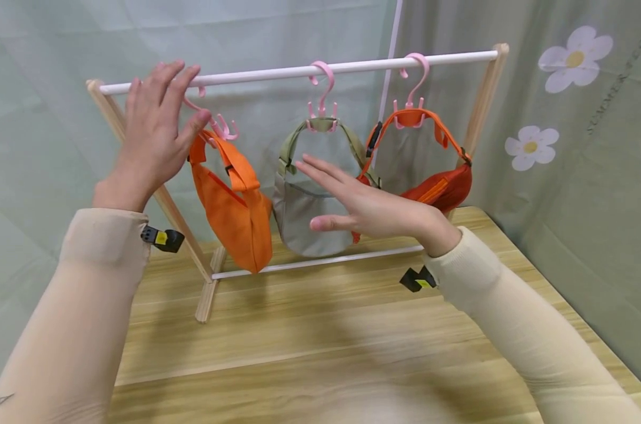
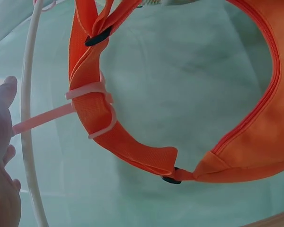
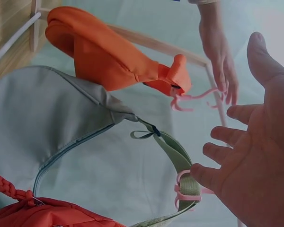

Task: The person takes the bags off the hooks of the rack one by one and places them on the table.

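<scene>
My left hand (image 1: pixel 158 126) is up at the white rail (image 1: pixel 278 73), beside the leftmost pink hook hanger (image 1: pixel 223 126); its fingers are extended. From that hanger an orange bag (image 1: pixel 219 221) hangs by its strap. The left wrist view shows the pink hanger stem (image 2: pixel 47 118) reaching the hand's edge; whether skin touches it I cannot tell. My right hand (image 1: pixel 370 206) is spread with straight fingers in front of a grey-green bag (image 1: pixel 309 227), holding nothing. Another pink hanger (image 1: pixel 328 82) carries that bag. Farther right, a red bag (image 1: pixel 455 187) with an orange strap hangs from a third hanger (image 1: pixel 419 68).
The rack has wooden end posts (image 1: pixel 487 97) and a white lower bar (image 1: pixel 325 261). It stands on a wood-grain table (image 1: pixel 299 353). Behind it hang pale green curtains, with white flowers (image 1: pixel 575 59) printed at the right.
</scene>
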`<action>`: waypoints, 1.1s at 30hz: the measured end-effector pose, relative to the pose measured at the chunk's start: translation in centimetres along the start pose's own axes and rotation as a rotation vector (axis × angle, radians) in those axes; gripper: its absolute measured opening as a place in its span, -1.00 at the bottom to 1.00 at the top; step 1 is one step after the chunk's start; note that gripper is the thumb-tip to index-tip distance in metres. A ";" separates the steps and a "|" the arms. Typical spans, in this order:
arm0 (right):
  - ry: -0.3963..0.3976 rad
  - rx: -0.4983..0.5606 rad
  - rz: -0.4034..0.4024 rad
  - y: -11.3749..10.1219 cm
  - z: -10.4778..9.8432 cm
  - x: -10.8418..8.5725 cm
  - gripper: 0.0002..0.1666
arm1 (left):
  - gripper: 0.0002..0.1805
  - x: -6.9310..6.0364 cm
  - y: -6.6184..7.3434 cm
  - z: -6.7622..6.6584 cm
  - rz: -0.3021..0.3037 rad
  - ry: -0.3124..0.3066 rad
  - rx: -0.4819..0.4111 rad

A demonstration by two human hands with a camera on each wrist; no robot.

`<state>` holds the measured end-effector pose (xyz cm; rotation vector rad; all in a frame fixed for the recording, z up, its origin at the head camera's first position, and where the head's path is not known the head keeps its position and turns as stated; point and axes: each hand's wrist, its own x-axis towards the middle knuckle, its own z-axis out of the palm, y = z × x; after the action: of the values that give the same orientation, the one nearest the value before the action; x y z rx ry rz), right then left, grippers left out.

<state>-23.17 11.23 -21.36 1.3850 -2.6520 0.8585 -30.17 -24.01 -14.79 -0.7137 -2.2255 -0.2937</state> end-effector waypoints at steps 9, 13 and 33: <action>-0.019 0.027 0.017 0.3 0.2 0.7 0.09 | -0.23 0.9 -0.8 -0.2 -0.061 -0.082 0.013; -0.032 0.041 0.024 0.4 0.4 0.9 0.09 | -0.21 1.2 -1.3 0.1 -0.031 -0.083 0.054; -0.014 0.052 0.037 0.1 1.1 4.1 0.03 | -0.26 1.4 -1.3 1.1 -0.102 0.062 -0.010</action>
<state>-25.49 7.72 -21.24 1.3625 -2.6926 0.9315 -32.37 -23.98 -14.51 -0.5899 -2.2065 -0.3728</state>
